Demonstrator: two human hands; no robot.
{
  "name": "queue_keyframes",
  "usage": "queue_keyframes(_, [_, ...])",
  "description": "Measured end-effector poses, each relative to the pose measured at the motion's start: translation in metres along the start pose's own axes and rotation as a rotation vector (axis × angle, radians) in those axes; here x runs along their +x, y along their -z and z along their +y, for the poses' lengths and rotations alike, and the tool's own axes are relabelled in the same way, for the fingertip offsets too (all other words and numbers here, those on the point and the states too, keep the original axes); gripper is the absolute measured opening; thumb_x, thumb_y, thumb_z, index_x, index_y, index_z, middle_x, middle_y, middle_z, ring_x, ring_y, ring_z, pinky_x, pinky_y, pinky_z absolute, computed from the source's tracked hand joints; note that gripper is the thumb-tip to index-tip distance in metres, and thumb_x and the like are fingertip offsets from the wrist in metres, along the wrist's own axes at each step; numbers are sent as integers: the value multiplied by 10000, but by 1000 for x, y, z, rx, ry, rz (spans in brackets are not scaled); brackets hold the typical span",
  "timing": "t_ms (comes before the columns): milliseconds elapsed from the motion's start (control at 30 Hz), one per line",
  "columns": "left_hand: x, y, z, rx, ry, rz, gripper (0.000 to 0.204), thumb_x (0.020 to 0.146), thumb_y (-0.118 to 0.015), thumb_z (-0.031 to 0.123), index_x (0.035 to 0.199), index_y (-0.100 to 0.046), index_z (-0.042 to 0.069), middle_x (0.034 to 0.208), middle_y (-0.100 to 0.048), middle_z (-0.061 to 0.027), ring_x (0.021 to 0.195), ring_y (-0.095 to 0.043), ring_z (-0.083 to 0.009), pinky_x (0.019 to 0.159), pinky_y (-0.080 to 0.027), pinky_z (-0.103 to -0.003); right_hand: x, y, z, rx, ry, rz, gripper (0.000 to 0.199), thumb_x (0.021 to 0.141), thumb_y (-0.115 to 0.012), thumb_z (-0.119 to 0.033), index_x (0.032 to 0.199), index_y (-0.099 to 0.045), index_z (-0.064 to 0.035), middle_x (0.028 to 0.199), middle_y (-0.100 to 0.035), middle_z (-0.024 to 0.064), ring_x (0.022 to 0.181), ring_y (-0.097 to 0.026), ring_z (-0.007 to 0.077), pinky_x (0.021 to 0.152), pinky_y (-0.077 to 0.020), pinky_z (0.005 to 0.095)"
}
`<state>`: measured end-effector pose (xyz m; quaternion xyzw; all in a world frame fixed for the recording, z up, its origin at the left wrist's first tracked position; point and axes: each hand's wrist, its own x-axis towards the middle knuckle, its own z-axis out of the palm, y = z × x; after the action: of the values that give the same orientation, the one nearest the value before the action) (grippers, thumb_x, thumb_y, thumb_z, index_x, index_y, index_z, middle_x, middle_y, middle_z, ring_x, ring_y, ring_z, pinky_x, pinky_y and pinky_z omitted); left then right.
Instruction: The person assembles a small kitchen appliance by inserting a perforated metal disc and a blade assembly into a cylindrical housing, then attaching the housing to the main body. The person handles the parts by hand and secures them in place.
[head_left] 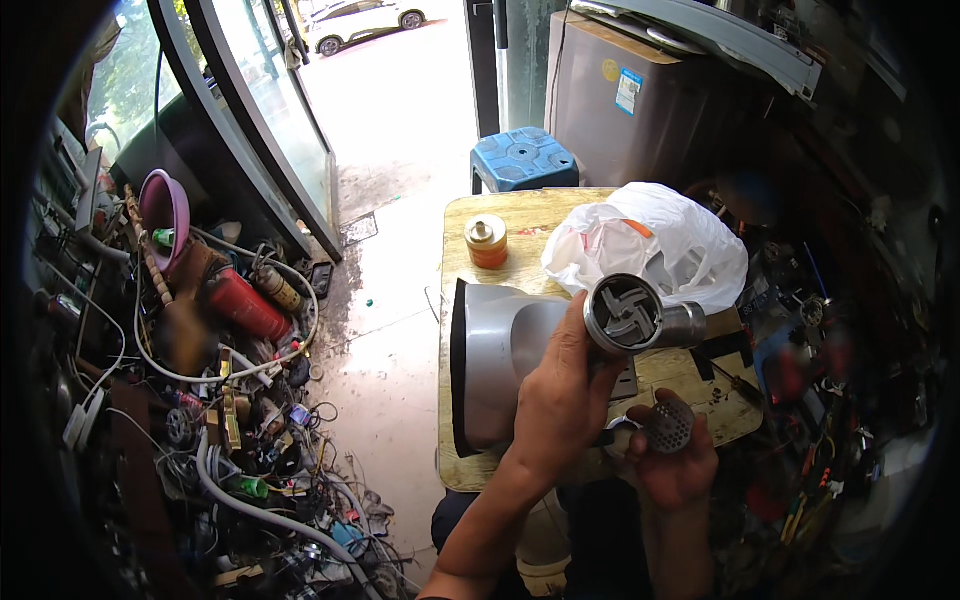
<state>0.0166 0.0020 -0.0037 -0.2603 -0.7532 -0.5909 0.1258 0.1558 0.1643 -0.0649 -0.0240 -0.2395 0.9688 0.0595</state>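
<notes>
Left fingers (571, 338) grip the left of the grinder head (645, 320) — right fingers (702, 436) cradle the perforated disc (669, 428).

No text can be read, but a blue-and-white label (628, 91) and a yellow sticker (610, 70) are seen on the grey cabinet (588, 125), well beyond the left hand (562, 385).

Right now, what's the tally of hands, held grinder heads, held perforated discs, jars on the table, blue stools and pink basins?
Hands: 2 (left hand, right hand)
Grinder head: 1
Perforated disc: 1
Jar: 1
Blue stool: 1
Pink basin: 1
Total: 7
</notes>
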Motion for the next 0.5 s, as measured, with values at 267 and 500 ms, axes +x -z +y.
queue_keyframes(267, [3, -7, 5, -6, 55, 11, 716, 975, -773, 64, 1597, -426, -15, 1097, -780, -215, 955, -805, -294, 794, -631, -402, -13, 15, -11, -119, 19, 95, 583, 1095, -632, -386, 1544, -501, -37, 1411, -653, 256, 1092, -728, 293, 963, -620, 424])
queue_keyframes(500, [0, -17, 8, 68, 97, 13, 662, 937, -808, 35, 1519, -493, 19, 1083, -796, -172, 889, -807, -230, 758, -621, -364, -18, 26, -29, -586, -16, 352, 567, 1049, -710, -260, 1518, -516, -8, 1332, -689, 192, 1111, -723, 268, 980, -596, 399])
